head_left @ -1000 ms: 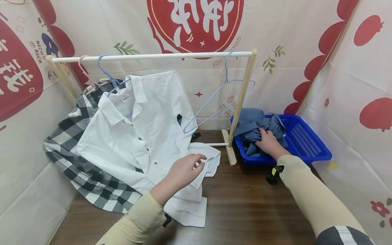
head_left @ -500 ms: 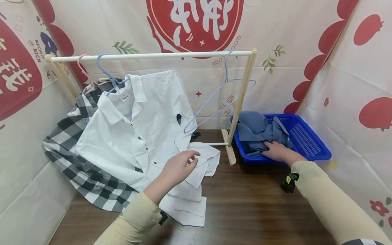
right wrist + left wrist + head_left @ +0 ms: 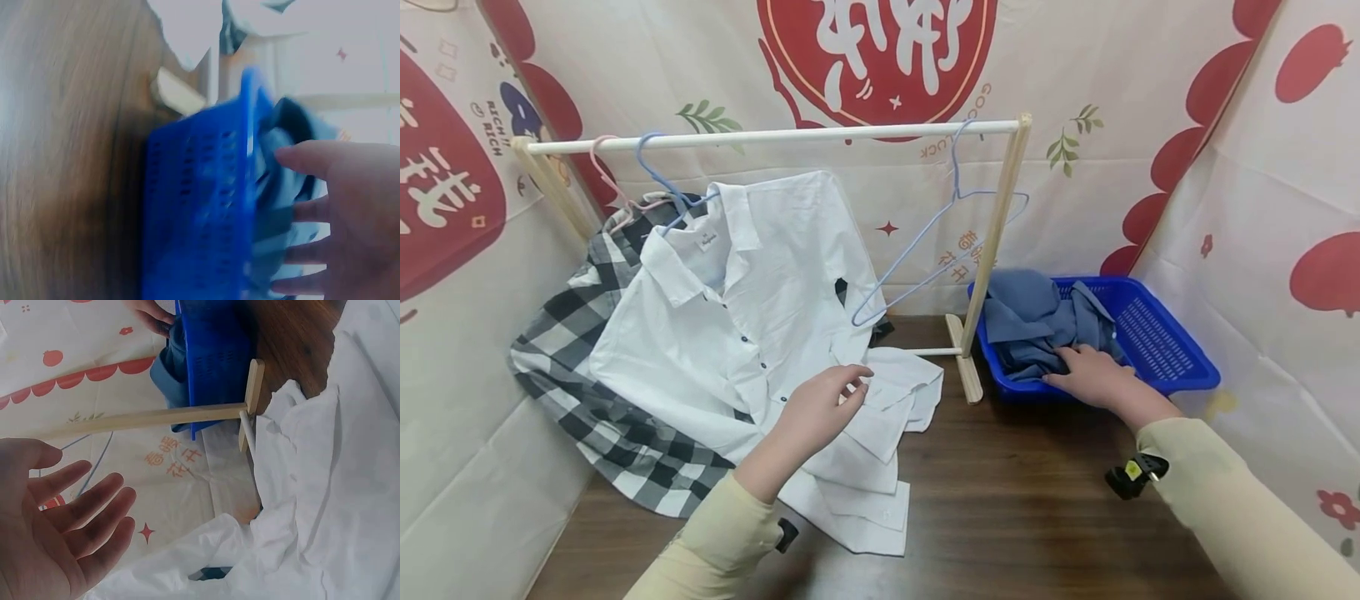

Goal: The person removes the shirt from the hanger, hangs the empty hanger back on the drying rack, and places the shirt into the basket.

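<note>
My right hand (image 3: 1093,377) rests on the crumpled blue-grey garment (image 3: 1026,308) at the near side of the blue plastic basket (image 3: 1180,350). In the right wrist view its thumb and fingers are spread against the cloth, partly blurred. My left hand (image 3: 816,408) hovers over a white button-up shirt (image 3: 790,250), its fingers loosely bent with nothing in them. That shirt hangs on a blue hanger (image 3: 658,175), its lower part and sleeves spread over the table. Further right on the rail, a bare blue hanger (image 3: 917,242) is hooked.
A rack with a white rail (image 3: 820,133) and wooden posts (image 3: 992,250) stands on the brown table (image 3: 1000,500). Behind the white shirt, a black-and-white checked shirt (image 3: 565,333) hangs on a pink hanger (image 3: 606,171). Printed cloth walls (image 3: 1075,50) enclose the table.
My right hand has moved from the middle of the garment toward the basket's near right side, and the garment has spread out a little. The left hand has drifted slightly left and back.
</note>
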A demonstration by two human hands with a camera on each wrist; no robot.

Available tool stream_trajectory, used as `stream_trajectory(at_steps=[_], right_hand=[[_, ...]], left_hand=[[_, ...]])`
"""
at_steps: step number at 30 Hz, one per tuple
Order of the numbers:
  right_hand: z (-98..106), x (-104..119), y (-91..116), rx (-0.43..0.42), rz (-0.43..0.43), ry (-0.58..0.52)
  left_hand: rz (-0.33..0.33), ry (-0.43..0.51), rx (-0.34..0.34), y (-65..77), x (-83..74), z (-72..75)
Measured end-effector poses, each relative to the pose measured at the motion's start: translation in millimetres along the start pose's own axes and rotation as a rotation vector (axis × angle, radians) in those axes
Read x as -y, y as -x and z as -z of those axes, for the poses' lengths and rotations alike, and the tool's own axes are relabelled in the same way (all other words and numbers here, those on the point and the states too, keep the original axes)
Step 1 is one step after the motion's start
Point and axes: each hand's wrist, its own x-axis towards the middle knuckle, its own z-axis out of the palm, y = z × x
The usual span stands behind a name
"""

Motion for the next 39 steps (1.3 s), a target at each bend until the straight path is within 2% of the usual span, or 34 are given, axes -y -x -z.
stream_trajectory(at_steps=[8, 18, 26, 30, 34, 39], right_hand=[[8, 35, 31, -0.113, 0.066, 0.015], [13, 73, 55, -0.204, 0.156, 0.023], [6, 103, 48, -0.278, 0.182, 0.016], [1, 116, 43, -0.295, 0.199, -0.002], [-5, 125, 38, -0.293, 0.204, -0.034], [-11, 139, 31, -0.309, 0.191, -0.065]], left_hand=[[-0.001, -0.071, -0.038, 5.9, 6.5, 11.1], [-0.047, -0.145, -0.239, 24.4, 18.9, 31.9], [-0.071, -0.197, -0.391, 35.7, 38.8, 58.3], [-0.077, -0.221, -0.478, 36.0, 50.8, 73.6], [-0.046, -0.252, -0.555, 33.2, 66.6, 91.6], [0.035, -0.306, -0.659, 33.8, 83.7, 116.6]])
